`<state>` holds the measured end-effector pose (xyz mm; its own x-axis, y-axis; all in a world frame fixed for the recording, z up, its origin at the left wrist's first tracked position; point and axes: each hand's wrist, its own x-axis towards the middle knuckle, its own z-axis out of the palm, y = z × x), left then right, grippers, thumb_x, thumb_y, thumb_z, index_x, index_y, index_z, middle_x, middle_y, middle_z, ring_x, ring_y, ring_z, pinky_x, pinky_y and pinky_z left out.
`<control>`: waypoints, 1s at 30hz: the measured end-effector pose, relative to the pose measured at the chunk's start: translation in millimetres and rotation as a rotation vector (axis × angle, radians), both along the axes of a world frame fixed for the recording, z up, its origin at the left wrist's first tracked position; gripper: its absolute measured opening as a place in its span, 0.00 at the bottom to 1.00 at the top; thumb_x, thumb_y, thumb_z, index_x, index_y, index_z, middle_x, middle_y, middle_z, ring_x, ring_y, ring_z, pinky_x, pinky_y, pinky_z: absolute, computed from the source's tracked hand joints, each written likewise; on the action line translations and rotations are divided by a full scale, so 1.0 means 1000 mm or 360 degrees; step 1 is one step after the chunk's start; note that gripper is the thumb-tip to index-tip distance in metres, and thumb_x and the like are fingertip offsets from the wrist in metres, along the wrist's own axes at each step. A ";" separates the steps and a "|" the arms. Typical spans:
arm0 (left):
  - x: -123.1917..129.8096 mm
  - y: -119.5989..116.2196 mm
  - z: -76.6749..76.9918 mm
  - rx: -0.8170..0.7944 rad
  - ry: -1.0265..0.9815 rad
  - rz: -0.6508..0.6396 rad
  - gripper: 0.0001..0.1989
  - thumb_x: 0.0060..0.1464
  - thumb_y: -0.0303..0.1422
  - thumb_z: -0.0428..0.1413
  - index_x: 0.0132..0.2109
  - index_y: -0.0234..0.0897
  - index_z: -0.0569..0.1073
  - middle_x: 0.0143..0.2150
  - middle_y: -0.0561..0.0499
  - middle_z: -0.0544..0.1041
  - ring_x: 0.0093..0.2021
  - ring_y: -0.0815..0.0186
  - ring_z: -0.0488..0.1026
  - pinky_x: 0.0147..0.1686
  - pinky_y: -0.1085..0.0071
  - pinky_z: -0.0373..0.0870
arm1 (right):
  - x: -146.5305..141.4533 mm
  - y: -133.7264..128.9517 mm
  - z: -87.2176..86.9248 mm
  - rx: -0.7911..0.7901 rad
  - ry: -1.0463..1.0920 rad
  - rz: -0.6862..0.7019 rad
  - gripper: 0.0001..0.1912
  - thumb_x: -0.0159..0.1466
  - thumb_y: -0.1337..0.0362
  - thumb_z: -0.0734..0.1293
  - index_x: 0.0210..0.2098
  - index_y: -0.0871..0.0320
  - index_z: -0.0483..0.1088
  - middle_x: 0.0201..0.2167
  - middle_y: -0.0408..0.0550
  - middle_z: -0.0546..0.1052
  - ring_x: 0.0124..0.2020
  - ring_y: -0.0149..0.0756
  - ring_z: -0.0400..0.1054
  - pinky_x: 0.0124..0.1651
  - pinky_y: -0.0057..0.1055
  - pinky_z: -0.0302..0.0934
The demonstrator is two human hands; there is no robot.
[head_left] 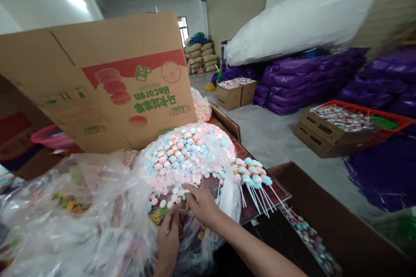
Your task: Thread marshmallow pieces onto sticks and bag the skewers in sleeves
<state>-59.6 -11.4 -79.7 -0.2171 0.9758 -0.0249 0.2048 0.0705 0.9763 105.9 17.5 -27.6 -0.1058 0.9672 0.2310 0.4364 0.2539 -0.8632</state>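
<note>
- Loose candies lie just ahead of your fingertips, too crowded to count; clear plastic around them probably keeps them together.
- Your two hands work close: the left hand bends thumb and fingers near each other, the right hand curls beside the candies; whether either pinches one, I cannot tell.
- Skewers, overlapping beyond counting, jut past the table, perhaps for easy gripping.
- One carton stands behind.
- Two candy-filled boxes sit beyond.

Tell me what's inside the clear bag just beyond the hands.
The clear bag holds a heap of pink, pale-blue and white candies, some skewered. Whatever lies beneath the top layer is covered, so I can't see it.
</note>
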 end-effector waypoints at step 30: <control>-0.018 0.012 -0.031 0.0218 0.0656 -0.0053 0.24 0.57 0.57 0.59 0.43 0.44 0.86 0.51 0.44 0.88 0.59 0.43 0.81 0.70 0.45 0.70 | 0.024 -0.044 -0.059 0.0201 0.0321 0.0061 0.17 0.72 0.65 0.57 0.39 0.55 0.77 0.28 0.46 0.82 0.28 0.36 0.76 0.34 0.27 0.61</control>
